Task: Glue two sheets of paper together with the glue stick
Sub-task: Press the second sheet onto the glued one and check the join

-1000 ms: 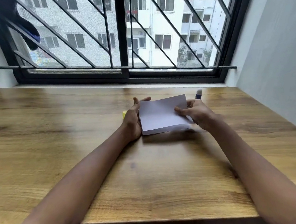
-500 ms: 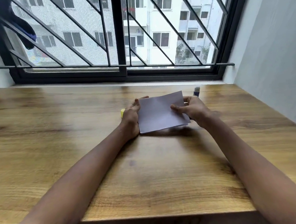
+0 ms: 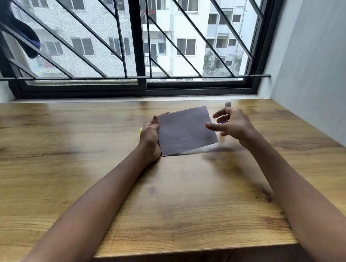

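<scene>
- The left hand (image 3: 150,140) alone grips the paper (image 3: 186,130) by its left edge, tilted up off the wooden table (image 3: 64,163) — one-sided support, so the sheets could sag or slide out of line.
- The right hand (image 3: 232,125) hangs just beside the paper's right edge, fingers spread, grasping nothing.
- The glue stick (image 3: 227,104) stands right behind that hand — a careless reach might topple it.
</scene>
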`<state>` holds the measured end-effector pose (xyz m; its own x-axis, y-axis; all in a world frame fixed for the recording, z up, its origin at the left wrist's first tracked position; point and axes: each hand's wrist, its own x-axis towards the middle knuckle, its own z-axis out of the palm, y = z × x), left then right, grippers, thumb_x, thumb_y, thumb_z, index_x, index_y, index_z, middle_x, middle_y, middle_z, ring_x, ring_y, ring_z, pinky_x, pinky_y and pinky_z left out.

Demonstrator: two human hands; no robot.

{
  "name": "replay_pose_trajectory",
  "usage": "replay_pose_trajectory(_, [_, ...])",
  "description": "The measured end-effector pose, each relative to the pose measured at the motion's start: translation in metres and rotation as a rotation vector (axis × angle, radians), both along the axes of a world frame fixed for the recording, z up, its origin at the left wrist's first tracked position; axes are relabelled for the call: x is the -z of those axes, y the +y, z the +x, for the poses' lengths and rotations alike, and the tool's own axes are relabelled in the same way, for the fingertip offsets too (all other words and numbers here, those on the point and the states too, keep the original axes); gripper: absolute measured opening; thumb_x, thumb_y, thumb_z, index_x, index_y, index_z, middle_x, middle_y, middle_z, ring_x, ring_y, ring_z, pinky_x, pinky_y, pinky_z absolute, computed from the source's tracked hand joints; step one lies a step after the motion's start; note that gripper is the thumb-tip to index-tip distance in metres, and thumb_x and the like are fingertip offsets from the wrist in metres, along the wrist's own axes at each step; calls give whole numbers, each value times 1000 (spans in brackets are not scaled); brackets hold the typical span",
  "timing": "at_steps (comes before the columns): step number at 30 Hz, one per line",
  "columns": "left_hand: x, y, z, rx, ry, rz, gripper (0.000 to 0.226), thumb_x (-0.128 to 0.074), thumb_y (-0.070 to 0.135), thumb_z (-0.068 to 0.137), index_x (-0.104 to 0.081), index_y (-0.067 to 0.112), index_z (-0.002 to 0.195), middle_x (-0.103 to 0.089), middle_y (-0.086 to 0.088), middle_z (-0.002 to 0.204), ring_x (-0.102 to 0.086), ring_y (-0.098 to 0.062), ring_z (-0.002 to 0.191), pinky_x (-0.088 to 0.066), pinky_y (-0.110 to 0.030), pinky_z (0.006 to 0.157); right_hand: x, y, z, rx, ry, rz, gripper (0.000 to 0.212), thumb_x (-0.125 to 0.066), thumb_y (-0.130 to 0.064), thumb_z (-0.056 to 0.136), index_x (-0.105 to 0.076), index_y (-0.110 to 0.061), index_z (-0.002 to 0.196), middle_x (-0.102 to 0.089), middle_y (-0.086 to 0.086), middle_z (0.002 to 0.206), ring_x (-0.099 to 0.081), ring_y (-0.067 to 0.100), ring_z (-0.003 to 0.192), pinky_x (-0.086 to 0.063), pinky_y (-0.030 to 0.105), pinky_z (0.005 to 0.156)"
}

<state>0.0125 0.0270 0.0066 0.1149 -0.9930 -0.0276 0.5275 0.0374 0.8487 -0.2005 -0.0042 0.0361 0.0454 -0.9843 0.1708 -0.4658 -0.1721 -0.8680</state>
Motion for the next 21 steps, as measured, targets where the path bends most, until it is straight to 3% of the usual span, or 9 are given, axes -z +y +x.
replay_pose_trajectory(3, [0, 0, 1, 1, 3, 5, 35, -30, 24, 101, -65, 19, 97, -68, -6, 96, -66, -25, 80, -57, -46, 62, 0, 0, -3, -66, 23, 96, 46, -81, -24, 70, -58, -11, 107, -65, 9, 95, -63, 20, 84, -55, 33, 69])
replay_pose_trajectory(9, [-1, 1, 0, -17, 5, 16, 33, -32, 23, 100, -64, 20, 91, -68, -6, 93, -67, -25, 76, -57, -47, 63, -3, 5, -5, -215, -79, 280, 38, -75, -5, 75, -54, -5, 107, -64, 12, 79, -62, 20, 64, -59, 28, 59])
replay_pose_trajectory(15, [0, 0, 0, -30, -7, 32, 31, -34, 25, 100, -63, 20, 91, -69, -7, 92, -67, -25, 74, -57, -47, 63, 1, 3, -6, -208, -72, 249, 32, -74, -1, 75, -60, 6, 102, -66, 16, 75, -66, 17, 54, -57, 24, 51])
replay_pose_trajectory(21, [0, 0, 0, -38, -9, 35, 28, -33, 26, 100, -60, 18, 95, -67, -8, 94, -65, -28, 78, -56, -49, 61, 2, 1, -8, -213, -64, 250, 23, -73, -2, 76, -64, 11, 93, -68, 18, 75, -68, 18, 56, -55, 21, 52])
